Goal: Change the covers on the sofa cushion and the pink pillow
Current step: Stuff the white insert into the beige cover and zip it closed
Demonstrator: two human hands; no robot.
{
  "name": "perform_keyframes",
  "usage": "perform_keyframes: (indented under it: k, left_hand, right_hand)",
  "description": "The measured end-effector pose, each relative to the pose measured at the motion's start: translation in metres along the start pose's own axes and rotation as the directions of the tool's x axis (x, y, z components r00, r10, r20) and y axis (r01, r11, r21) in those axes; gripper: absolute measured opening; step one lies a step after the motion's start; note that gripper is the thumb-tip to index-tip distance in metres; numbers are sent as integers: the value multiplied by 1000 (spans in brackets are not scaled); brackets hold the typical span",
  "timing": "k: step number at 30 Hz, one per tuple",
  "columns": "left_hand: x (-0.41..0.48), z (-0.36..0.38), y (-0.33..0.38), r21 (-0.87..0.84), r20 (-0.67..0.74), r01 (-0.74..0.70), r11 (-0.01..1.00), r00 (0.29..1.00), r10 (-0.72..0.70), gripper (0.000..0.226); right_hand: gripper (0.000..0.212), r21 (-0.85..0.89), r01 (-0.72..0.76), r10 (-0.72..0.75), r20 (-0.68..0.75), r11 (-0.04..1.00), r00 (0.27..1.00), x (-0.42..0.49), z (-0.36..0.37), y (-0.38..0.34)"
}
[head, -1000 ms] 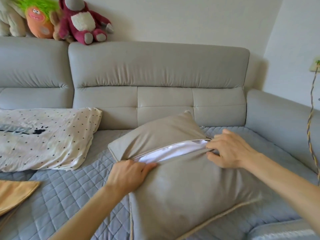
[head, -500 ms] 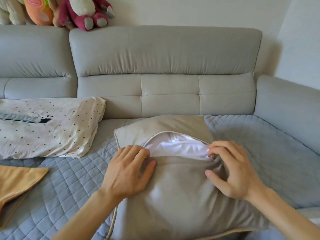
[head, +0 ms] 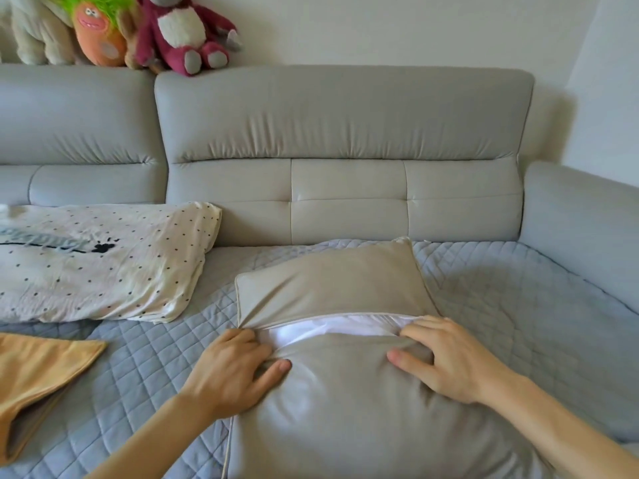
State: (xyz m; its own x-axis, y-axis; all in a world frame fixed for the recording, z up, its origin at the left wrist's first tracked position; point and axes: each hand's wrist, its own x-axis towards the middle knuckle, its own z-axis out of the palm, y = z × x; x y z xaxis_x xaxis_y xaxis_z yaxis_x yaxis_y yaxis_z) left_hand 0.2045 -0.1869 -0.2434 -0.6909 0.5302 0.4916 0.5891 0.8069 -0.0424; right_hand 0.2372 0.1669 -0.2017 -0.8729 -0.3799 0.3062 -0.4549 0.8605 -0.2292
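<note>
A beige-grey sofa cushion (head: 345,409) lies on the quilted seat in front of me. Its cover gapes along an open slit, and the white inner pad (head: 332,328) shows through. My left hand (head: 231,371) grips the near edge of the cover at the slit's left end, fingers tucked in and thumb on the fabric. At the slit's right end my right hand (head: 446,357) bunches the same edge of the cover between fingers and thumb. A dotted cream pillow (head: 103,261) lies to the left. An orange cover (head: 38,378) lies at the far left edge.
The grey sofa backrest (head: 342,133) rises behind, and an armrest (head: 581,223) closes the right side. Plush toys (head: 179,29) sit on top of the backrest at the left. A blue-grey quilted seat cover (head: 501,299) spreads under everything.
The slit now runs level across the cushion and has narrowed. Both hands have slid down onto its near edge and now bunch the cover fabric. The camera tilted up slightly.
</note>
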Motion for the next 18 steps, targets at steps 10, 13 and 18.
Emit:
perform_keyframes:
  k: [10,13,18]
  left_hand:
    - [26,-39,44,-521,-151,437,733,798,-583,42]
    - [53,-39,47,-653,449,755,53,443,-776,104]
    - [47,-11,47,-560,573,828,21,406,-712,97]
  right_hand:
    - [30,647,-488,699,-98,585,708,14,-43,15]
    - [75,503,-741,733,271,445,624,29,-40,12]
    - [63,162,-822,752,337,547,567,51,-21,4]
